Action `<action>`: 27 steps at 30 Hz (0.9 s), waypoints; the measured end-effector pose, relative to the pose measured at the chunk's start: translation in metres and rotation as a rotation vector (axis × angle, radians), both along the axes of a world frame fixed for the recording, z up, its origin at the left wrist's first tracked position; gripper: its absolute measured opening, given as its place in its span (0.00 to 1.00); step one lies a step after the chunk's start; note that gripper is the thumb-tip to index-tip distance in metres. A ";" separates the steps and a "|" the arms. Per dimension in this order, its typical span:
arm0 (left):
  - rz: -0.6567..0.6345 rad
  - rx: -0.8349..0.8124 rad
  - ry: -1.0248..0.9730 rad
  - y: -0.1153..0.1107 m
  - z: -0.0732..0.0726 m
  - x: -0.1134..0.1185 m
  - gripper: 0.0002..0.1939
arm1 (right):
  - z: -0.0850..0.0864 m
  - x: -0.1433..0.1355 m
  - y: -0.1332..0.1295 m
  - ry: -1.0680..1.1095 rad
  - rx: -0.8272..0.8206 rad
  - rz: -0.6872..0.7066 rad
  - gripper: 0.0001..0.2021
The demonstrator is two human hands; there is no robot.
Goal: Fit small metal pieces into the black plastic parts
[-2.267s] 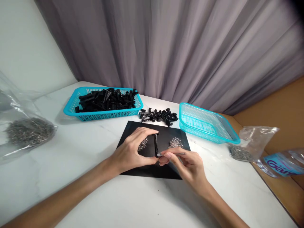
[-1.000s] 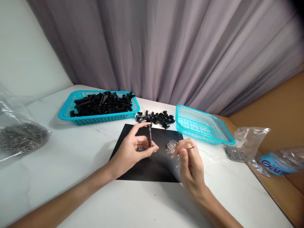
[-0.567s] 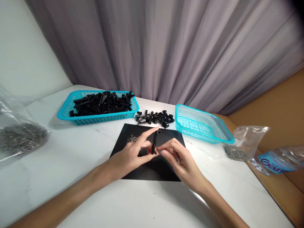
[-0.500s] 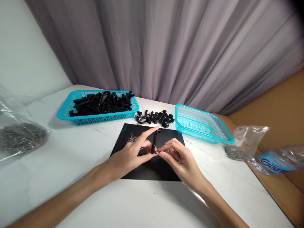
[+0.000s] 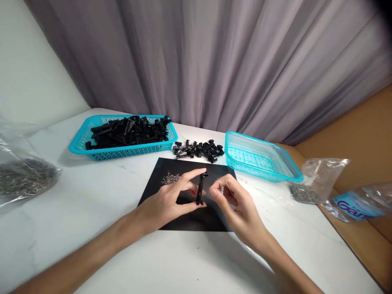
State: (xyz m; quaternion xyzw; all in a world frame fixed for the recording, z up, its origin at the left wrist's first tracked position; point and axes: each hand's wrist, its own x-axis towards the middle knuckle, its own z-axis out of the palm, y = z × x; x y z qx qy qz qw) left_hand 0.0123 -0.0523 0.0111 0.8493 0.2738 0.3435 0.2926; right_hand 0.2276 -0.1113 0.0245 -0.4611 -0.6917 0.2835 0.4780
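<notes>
My left hand [image 5: 173, 194] grips a slim black plastic part [image 5: 200, 188] between thumb and fingers, holding it upright above a black mat [image 5: 183, 220]. Just to the right, my right hand [image 5: 234, 200] is apart from the part, its thumb and index finger pinched together. Whatever lies in that pinch is too small or hidden to make out. On the mat beyond my left hand is a small heap of tiny silvery metal pieces [image 5: 170, 178]. More metal pieces [image 5: 222, 189] show partly behind my right fingers.
A blue basket [image 5: 131, 153] of black plastic parts stands back left. Beside it lies a loose pile of black parts [image 5: 199, 150], then another blue basket [image 5: 263, 173]. Bags of metal pieces sit left [image 5: 27, 177] and right [image 5: 306, 194], near a plastic bottle [image 5: 358, 203].
My right hand has drawn back to the right, away from the black part it was touching. My left hand still holds the part, slightly lower in view.
</notes>
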 end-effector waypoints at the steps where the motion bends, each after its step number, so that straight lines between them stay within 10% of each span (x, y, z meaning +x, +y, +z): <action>1: 0.007 0.004 -0.018 0.000 0.001 0.000 0.38 | 0.000 -0.001 0.000 0.042 0.003 -0.010 0.07; 27: 0.087 0.250 -0.052 0.004 0.002 -0.001 0.38 | 0.010 0.006 -0.003 -0.077 -0.054 0.203 0.07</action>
